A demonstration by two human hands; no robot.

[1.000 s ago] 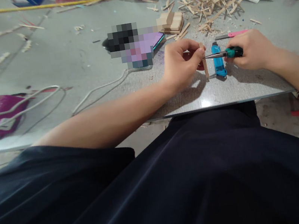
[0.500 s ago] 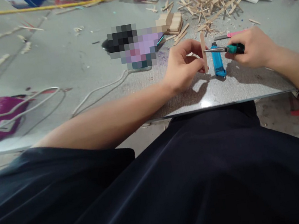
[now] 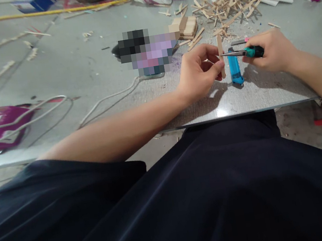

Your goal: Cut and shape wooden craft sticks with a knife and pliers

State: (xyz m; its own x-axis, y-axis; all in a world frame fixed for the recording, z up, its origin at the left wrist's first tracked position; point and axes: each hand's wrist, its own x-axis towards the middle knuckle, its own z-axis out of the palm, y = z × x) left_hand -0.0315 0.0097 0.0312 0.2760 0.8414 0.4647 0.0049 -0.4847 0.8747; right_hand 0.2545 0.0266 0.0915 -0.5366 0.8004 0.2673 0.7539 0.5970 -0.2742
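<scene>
Between the thumb and fingers of my left hand (image 3: 200,67) a flat wooden craft stick (image 3: 219,46) is pinched, standing lengthwise away from me. My right hand (image 3: 274,51) is closed round the green and black handles of needle-nose pliers (image 3: 234,54). The tips of the pliers meet the stick near its middle; whether the jaws clamp it cannot be made out. Beneath the pliers a blue utility knife (image 3: 234,69) lies on the table. Just beyond my right hand lies a thin blade with a pink handle (image 3: 238,42), partly covered by the fingers.
A heap of wooden sticks (image 3: 227,6) lies behind my hands, beside stacked wooden pieces (image 3: 188,26). A blurred-out phone-like object (image 3: 153,72) with a white cable (image 3: 108,96) is left of my hand. Purple power strips (image 3: 5,124) lie far left. The table's front edge (image 3: 239,114) runs close to my body.
Both hands keep nearly the same hold. The stick has shifted very slightly against the plier tips, and the whole view has moved a little.
</scene>
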